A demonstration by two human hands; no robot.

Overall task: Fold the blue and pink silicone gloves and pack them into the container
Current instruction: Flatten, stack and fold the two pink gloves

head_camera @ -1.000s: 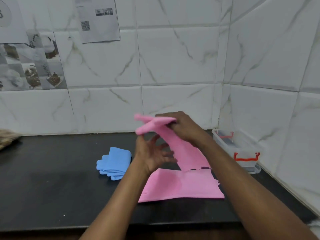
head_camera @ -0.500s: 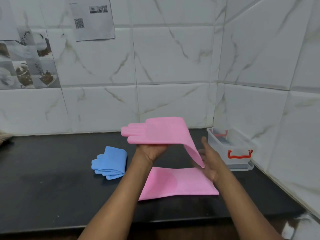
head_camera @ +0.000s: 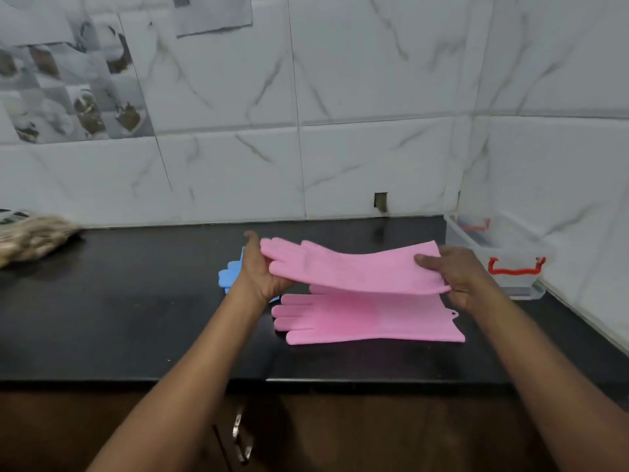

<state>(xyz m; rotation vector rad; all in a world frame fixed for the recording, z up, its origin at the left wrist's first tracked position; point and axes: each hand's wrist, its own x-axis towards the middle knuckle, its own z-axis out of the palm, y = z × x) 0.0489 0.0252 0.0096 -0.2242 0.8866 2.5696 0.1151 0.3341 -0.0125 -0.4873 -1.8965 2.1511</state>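
Tabletop edge: the dark tabletop [head_camera: 102, 335] runs across the near foreground; both forearms reach over it from below.
Lower pink glove: a pink glove [head_camera: 367, 318] lies flat on the tabletop, finger end to the left, cuff to the right with a small hanging tab. It looks thin and limp, light by my reckoning.
Left hand: the left hand [head_camera: 262, 270] grips the finger end of the raised pink glove, thumb on top, fingers curled beneath.
Raised pink glove: the second pink glove [head_camera: 354, 267] is held level just above the flat one, sagging slightly between the two hands, which suggests soft, floppy silicone.
Right hand: the right hand [head_camera: 456, 274] pinches the cuff end, thumb over the edge.
Where to hold: judged from the sag, the two ends are the sound places; its textured surface should give grip, though a fold may spring open unless pressed.
Blue gloves: the blue gloves [head_camera: 228, 277] sit behind the left wrist, mostly hidden.
Container: the clear container [head_camera: 500, 264] with red handles stands far right against the wall, open-topped.
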